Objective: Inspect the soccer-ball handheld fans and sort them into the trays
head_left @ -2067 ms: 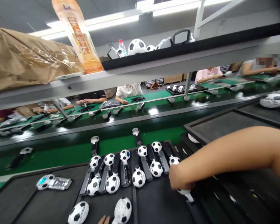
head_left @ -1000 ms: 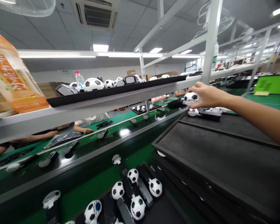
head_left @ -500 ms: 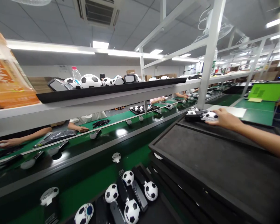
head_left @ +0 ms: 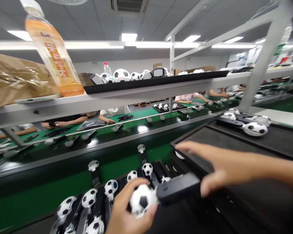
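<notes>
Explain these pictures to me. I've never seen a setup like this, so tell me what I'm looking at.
This view comes from one camera worn on a person's head, looking forward and down, so the arms are that person's own. The left hand grips a football-patterned ball fixed to a black handle. The right hand is open beside the handle, fingers spread. Below, more ball-and-handle pieces lie side by side on a black tray. A second black tray to the right holds others. Beyond them runs a green conveyor belt. Another person sits across it, and a white shelf runs overhead.
</notes>
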A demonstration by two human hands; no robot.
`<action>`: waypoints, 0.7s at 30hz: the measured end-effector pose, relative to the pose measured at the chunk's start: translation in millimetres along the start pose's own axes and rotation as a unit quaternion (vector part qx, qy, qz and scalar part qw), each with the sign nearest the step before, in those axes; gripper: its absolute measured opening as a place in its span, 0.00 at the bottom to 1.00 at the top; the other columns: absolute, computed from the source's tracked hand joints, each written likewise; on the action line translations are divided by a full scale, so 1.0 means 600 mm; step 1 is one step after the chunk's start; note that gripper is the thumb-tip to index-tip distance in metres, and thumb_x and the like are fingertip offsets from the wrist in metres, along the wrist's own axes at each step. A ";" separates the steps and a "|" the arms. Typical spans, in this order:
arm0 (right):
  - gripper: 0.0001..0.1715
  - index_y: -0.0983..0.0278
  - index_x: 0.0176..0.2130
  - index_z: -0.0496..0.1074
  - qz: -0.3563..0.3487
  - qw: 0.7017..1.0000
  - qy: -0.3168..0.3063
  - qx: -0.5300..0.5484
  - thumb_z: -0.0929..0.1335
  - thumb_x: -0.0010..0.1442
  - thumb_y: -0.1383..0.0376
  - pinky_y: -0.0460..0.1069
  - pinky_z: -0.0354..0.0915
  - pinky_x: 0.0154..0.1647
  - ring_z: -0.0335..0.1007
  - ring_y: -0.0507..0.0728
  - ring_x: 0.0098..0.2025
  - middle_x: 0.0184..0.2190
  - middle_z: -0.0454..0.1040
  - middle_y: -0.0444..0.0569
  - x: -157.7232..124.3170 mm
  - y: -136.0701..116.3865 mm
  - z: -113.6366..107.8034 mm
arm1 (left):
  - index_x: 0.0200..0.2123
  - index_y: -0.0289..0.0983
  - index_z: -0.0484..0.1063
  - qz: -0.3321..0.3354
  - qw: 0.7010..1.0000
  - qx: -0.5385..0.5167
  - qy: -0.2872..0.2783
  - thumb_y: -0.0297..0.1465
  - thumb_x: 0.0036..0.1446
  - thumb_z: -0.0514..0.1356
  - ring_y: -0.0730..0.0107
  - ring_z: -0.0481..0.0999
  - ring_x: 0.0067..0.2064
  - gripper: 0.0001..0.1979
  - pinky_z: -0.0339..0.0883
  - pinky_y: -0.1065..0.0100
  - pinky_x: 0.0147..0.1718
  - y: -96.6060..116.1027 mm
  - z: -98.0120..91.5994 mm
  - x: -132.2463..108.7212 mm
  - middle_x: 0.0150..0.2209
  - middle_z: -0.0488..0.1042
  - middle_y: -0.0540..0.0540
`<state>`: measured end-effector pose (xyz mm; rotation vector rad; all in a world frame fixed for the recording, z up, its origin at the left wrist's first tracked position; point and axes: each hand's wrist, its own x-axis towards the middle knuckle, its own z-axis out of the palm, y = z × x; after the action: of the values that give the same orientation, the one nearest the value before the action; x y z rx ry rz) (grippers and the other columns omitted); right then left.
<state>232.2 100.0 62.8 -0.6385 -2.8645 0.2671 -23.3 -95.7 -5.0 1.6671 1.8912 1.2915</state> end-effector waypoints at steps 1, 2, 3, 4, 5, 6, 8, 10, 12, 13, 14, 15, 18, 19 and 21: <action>0.39 0.57 0.62 0.52 -0.049 0.999 -0.011 -0.018 0.68 0.55 0.57 0.51 0.66 0.52 0.65 0.60 0.56 0.59 0.64 0.52 -0.003 -0.032 0.015 | 0.41 0.44 0.70 0.029 0.999 -0.023 0.005 0.38 0.47 0.64 0.64 0.76 0.38 0.16 0.71 0.68 0.36 0.015 0.015 0.024 0.41 0.75 0.49; 0.35 0.59 0.59 0.58 -0.079 0.996 -0.012 -0.045 0.68 0.54 0.60 0.54 0.67 0.49 0.68 0.62 0.52 0.55 0.67 0.55 -0.006 -0.054 0.027 | 0.41 0.42 0.69 0.052 0.998 -0.041 0.000 0.37 0.47 0.64 0.67 0.75 0.35 0.16 0.71 0.69 0.33 0.026 0.028 0.044 0.38 0.75 0.49; 0.30 0.60 0.56 0.62 -0.084 0.993 -0.006 -0.079 0.67 0.54 0.62 0.55 0.68 0.46 0.70 0.63 0.48 0.50 0.71 0.56 -0.010 -0.063 0.035 | 0.42 0.41 0.68 0.076 0.996 -0.054 -0.007 0.37 0.48 0.64 0.66 0.75 0.37 0.17 0.71 0.68 0.35 0.034 0.038 0.060 0.40 0.75 0.47; 0.26 0.62 0.53 0.65 -0.072 0.992 0.005 -0.106 0.67 0.55 0.62 0.56 0.69 0.43 0.71 0.64 0.45 0.46 0.73 0.57 -0.012 -0.061 0.038 | 0.45 0.41 0.67 0.098 0.993 -0.065 -0.017 0.37 0.49 0.64 0.65 0.75 0.41 0.19 0.71 0.67 0.39 0.036 0.044 0.073 0.43 0.73 0.46; 0.23 0.63 0.51 0.66 -0.047 0.991 0.020 -0.120 0.66 0.56 0.62 0.56 0.69 0.41 0.72 0.64 0.42 0.43 0.73 0.57 -0.013 -0.048 0.036 | 0.48 0.41 0.65 0.116 0.990 -0.074 -0.022 0.38 0.50 0.63 0.63 0.73 0.46 0.22 0.71 0.65 0.44 0.033 0.047 0.084 0.48 0.71 0.44; 0.23 0.63 0.51 0.66 -0.011 0.992 0.035 -0.120 0.65 0.56 0.60 0.56 0.69 0.40 0.73 0.64 0.41 0.42 0.74 0.56 -0.014 -0.025 0.029 | 0.52 0.41 0.62 0.128 0.989 -0.077 -0.021 0.39 0.52 0.62 0.61 0.70 0.52 0.25 0.69 0.63 0.48 0.022 0.045 0.095 0.53 0.66 0.42; 0.24 0.63 0.51 0.64 0.090 0.987 0.074 -0.111 0.64 0.58 0.55 0.55 0.68 0.41 0.73 0.65 0.42 0.42 0.74 0.56 -0.019 0.038 0.006 | 0.57 0.41 0.55 0.112 0.993 -0.033 -0.002 0.42 0.56 0.57 0.61 0.63 0.59 0.28 0.65 0.62 0.54 -0.021 0.028 0.121 0.60 0.58 0.41; 0.26 0.64 0.49 0.64 0.220 0.959 0.120 -0.130 0.63 0.58 0.50 0.55 0.67 0.41 0.73 0.66 0.41 0.41 0.75 0.58 -0.034 0.115 -0.022 | 0.57 0.39 0.55 0.036 0.995 0.096 0.021 0.45 0.58 0.52 0.63 0.60 0.60 0.27 0.60 0.64 0.57 -0.090 -0.001 0.155 0.61 0.56 0.42; 0.30 0.65 0.49 0.63 0.336 0.913 0.149 -0.176 0.63 0.57 0.47 0.56 0.65 0.40 0.72 0.69 0.41 0.40 0.75 0.62 -0.059 0.192 -0.045 | 0.54 0.36 0.59 -0.081 0.970 0.230 0.003 0.45 0.57 0.51 0.62 0.56 0.63 0.27 0.50 0.66 0.62 -0.176 -0.036 0.190 0.61 0.57 0.41; 0.31 0.65 0.50 0.62 0.368 0.898 0.145 -0.193 0.62 0.57 0.46 0.56 0.64 0.41 0.71 0.70 0.43 0.42 0.74 0.64 -0.074 0.228 -0.052 | 0.54 0.29 0.59 -0.130 0.959 0.251 0.004 0.44 0.57 0.52 0.57 0.58 0.62 0.28 0.50 0.62 0.62 -0.221 -0.055 0.204 0.58 0.60 0.35; 0.30 0.66 0.50 0.62 0.391 0.886 0.140 -0.208 0.61 0.59 0.47 0.56 0.63 0.42 0.70 0.70 0.45 0.44 0.73 0.66 -0.089 0.260 -0.056 | 0.53 0.23 0.59 -0.189 0.944 0.271 0.005 0.43 0.56 0.53 0.49 0.59 0.61 0.31 0.52 0.56 0.60 -0.266 -0.073 0.215 0.55 0.62 0.28; 0.30 0.67 0.51 0.62 0.406 0.878 0.130 -0.220 0.60 0.60 0.48 0.57 0.62 0.42 0.69 0.71 0.45 0.45 0.72 0.68 -0.103 0.288 -0.058 | 0.52 0.19 0.59 -0.253 0.923 0.290 0.007 0.42 0.55 0.54 0.43 0.61 0.59 0.32 0.54 0.50 0.58 -0.308 -0.090 0.221 0.53 0.63 0.23; 0.27 0.69 0.50 0.64 0.418 0.874 0.105 -0.225 0.59 0.61 0.51 0.57 0.61 0.44 0.68 0.71 0.46 0.46 0.71 0.69 -0.133 0.339 -0.055 | 0.50 0.29 0.64 -0.390 0.863 0.321 0.004 0.43 0.58 0.54 0.52 0.68 0.53 0.24 0.60 0.48 0.52 -0.412 -0.129 0.223 0.52 0.67 0.33; 0.27 0.69 0.50 0.64 0.418 0.875 0.101 -0.224 0.59 0.60 0.51 0.57 0.61 0.45 0.68 0.71 0.47 0.47 0.71 0.69 -0.136 0.346 -0.052 | 0.47 0.31 0.66 -0.416 0.850 0.322 -0.006 0.44 0.58 0.54 0.55 0.70 0.51 0.23 0.61 0.50 0.51 -0.439 -0.136 0.222 0.50 0.69 0.36; 0.28 0.68 0.49 0.67 0.414 0.880 0.112 -0.203 0.61 0.59 0.50 0.57 0.62 0.46 0.69 0.71 0.47 0.47 0.71 0.69 -0.136 0.349 -0.045 | 0.43 0.33 0.70 -0.445 0.837 0.318 -0.024 0.48 0.57 0.54 0.59 0.71 0.49 0.23 0.63 0.53 0.50 -0.480 -0.143 0.222 0.48 0.72 0.40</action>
<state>394.2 254.7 31.4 -1.8190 -2.2595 -0.2975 -303.3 13.0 -138.0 0.7232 2.7159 0.2431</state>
